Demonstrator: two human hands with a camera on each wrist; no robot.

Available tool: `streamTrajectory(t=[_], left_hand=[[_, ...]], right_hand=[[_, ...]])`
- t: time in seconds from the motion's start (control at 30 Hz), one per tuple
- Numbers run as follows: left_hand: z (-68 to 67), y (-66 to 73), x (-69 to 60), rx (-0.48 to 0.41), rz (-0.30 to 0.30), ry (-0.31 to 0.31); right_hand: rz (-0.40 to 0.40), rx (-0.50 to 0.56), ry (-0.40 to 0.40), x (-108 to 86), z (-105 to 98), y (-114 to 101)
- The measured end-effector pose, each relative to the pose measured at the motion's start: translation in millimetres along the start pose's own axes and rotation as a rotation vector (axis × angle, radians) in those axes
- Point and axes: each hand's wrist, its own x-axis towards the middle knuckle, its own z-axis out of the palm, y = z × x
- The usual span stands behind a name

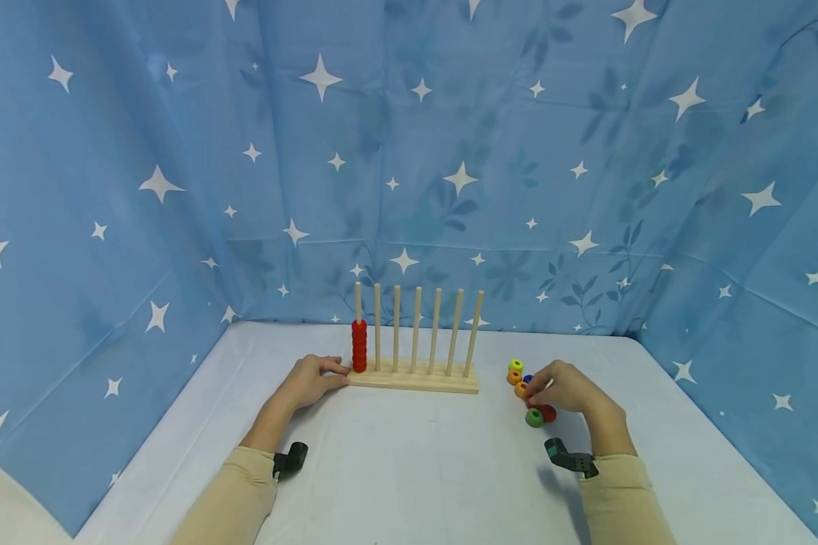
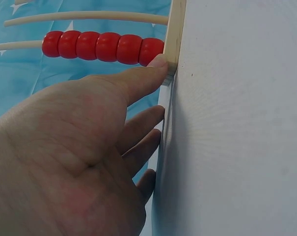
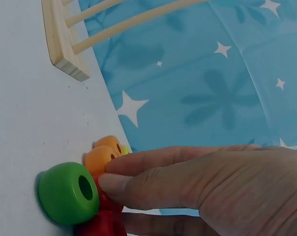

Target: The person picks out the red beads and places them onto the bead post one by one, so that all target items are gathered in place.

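Note:
A wooden peg rack (image 1: 416, 382) stands on the table with several upright pegs. Its leftmost peg carries a stack of red beads (image 1: 359, 347). My left hand (image 1: 311, 381) is at the rack's left end, the thumb pressed on the base corner and the index finger hidden in the left wrist view. To the right of the rack, my right hand (image 1: 564, 387) reaches into a cluster of loose beads. Thumb and fingers pinch a red bead (image 3: 109, 200), partly covered by them. Beside it lie a green bead (image 3: 68, 193), another red bead (image 3: 100, 225) and orange beads (image 3: 98, 159).
A yellow-green bead (image 1: 516, 365) lies at the far end of the cluster, with a blue bead (image 1: 528, 378) partly behind the right fingers. The white table (image 1: 416, 469) ends at a blue star-patterned curtain (image 1: 409, 151). Each wrist wears a black camera (image 1: 566, 456).

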Motion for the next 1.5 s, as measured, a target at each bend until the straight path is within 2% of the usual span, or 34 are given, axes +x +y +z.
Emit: streamTrajectory(t=[0.23, 0.43, 0.57, 0.8, 0.97, 1.07, 1.23, 1.5], left_hand=[[-0.4, 1.1, -0.4, 0.006, 0.007, -0.003], [-0.4, 1.8, -1.3, -0.002, -0.001, 0.004], [0.0, 1.8, -1.1, 0.001, 0.001, 0.006], [-0.8, 1.3, 0.8, 0.002, 0.01, 0.01], [0.5, 1.4, 0.8, -0.007, -0.006, 0.012], [1.3, 1.3, 0.6, -0.006, -0.009, 0.013], [1.3, 1.1, 0.3, -0.018, -0.018, 0.011], [-0.2, 0.8, 0.6, -0.011, -0.011, 0.014]], right_hand=[[0.046, -0.01, 0.006, -3.7, -2.8, 3.8], [0.042, -0.02, 0.011, -2.5, -1.2, 5.3], [0.012, -0.017, 0.016, -3.2, -3.2, 5.9], [-0.141, -0.031, 0.128, -4.1, -11.8, -2.6], [-0.2, 0.001, 0.199, -3.8, -13.8, -12.7], [-0.239, 0.02, 0.244, -4.7, -16.5, -20.9], [-0.316, -0.012, 0.328, -8.0, -19.5, -34.9], [-0.503, -0.029, 0.488, -9.6, -14.2, -63.2]])
